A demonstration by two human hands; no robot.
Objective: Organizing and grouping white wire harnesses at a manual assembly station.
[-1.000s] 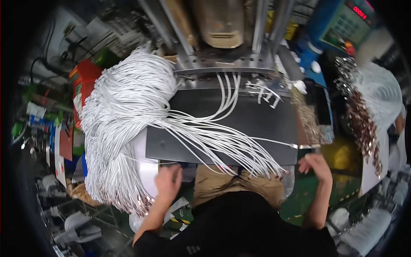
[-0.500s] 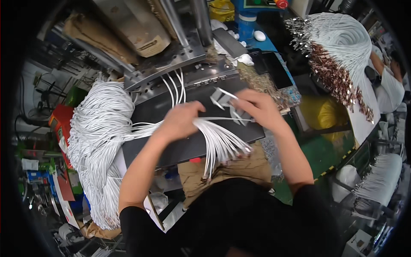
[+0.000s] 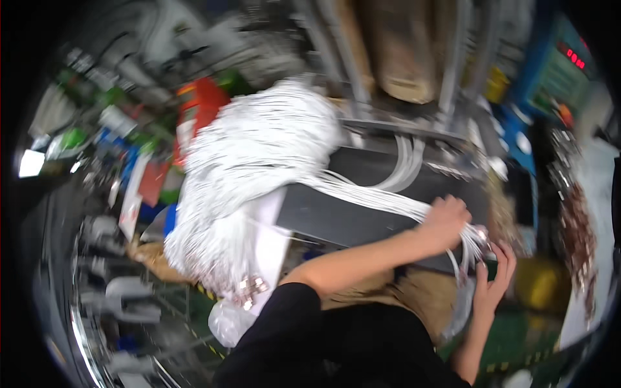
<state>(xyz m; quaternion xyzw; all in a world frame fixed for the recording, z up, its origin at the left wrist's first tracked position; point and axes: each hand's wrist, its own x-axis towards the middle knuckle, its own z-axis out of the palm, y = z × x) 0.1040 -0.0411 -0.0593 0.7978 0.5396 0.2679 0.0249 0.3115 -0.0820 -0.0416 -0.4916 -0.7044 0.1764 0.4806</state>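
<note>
strands of thin white cable (image 3: 362,194) run in a long fan across the dark flat work panel (image 3: 336,216), their long axis lying left to right from the big heaped white cable bundle (image 3: 252,168) at the person's left toward the hands at the right edge of the panel. left hand (image 3: 445,221) is closed over the gathered ends of that fan, knuckles up, arm reaching across the body. right hand (image 3: 493,279) sits just below and beside it, palm up and fingers half curled under the loose cable tips (image 3: 477,240) that droop off the panel; whether it actually pinches them cannot be told through the blur. both hands sit at the same end, with the heap well apart.
</note>
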